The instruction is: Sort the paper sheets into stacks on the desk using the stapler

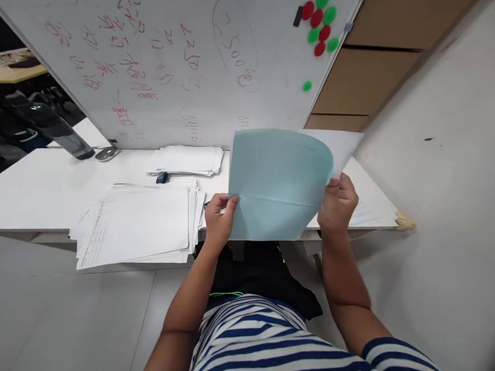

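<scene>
A light blue booklet or folded sheet (278, 178) is held up in front of me, above the desk's front edge. My left hand (221, 220) pinches its left edge, thumb on the front. At its right side, my right hand (338, 203) grips the curled blue edge, and a white sheet (345, 144) fans out behind it. A faint crease crosses the blue face. Left of my left hand lies a loose stack of white papers (141, 224), overhanging the desk edge. Behind it sits another paper stack (192, 159) with a small dark blue object (162, 178) beside it.
A whiteboard (267, 85) with red writing and several red and green magnets (325, 33) stands at the back of the white desk (27, 186). A dark bottle (62, 134) and a mouse (107, 154) are at the left. A wall (448, 142) bounds the right side.
</scene>
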Motion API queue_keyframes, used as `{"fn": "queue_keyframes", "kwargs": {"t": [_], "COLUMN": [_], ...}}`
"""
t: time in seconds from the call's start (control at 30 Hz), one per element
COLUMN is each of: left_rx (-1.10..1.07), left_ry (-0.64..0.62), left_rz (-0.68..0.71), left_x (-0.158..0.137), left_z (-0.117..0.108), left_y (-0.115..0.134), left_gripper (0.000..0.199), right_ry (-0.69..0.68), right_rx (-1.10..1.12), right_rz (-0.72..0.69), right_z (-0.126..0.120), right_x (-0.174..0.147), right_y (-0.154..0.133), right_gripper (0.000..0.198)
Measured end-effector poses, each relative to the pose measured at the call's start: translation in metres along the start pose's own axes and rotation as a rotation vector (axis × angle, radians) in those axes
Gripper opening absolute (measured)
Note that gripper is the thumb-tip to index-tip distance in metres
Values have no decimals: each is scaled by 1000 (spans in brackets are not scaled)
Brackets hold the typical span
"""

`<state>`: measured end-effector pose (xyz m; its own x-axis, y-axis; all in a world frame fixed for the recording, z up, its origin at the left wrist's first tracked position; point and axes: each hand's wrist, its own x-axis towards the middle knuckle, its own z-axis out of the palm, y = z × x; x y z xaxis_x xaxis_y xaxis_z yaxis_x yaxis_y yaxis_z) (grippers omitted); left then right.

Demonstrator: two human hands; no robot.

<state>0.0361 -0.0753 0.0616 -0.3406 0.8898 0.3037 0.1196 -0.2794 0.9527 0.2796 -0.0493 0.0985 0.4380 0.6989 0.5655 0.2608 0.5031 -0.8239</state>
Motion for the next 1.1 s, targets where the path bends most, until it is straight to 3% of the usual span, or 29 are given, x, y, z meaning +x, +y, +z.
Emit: {"fn": "queue_keyframes", "kwargs": {"t": [0.13,0.2,0.3,0.43,0.6,0.8,0.97,1.1], "left_rx": [-48,-59,-43,-10,41,153,144,136], "left_ry": [101,123,148,-2,-163,-170,-192,-173], "left_rz": [-33,-28,45,49,-26,-15,-68,-69], "left_x": [2,3,4,7,6,1,2,-1], "left_z": [-2,-2,1,13,27,28,24,24], "left_y": [-5,-4,-1,-11,-36,-39,-35,-31], "left_gripper": [31,32,33,39,37,33,37,39], "right_ry": [-129,-175,-138,-67,-134,-133,-190,-134], "right_rx": [87,120,161,234,174,6,-108,-112], "right_rz": [61,143,204,216,387,321,408,383], "right_z": [5,8,13,24,36,33,32,30], "right_x": [-13,-18,-21,-32,-55,-58,-63,-70], "right_y": [9,14,22,35,48,38,42,47], "right_gripper": [54,47,32,30,41,41,44,43]}}
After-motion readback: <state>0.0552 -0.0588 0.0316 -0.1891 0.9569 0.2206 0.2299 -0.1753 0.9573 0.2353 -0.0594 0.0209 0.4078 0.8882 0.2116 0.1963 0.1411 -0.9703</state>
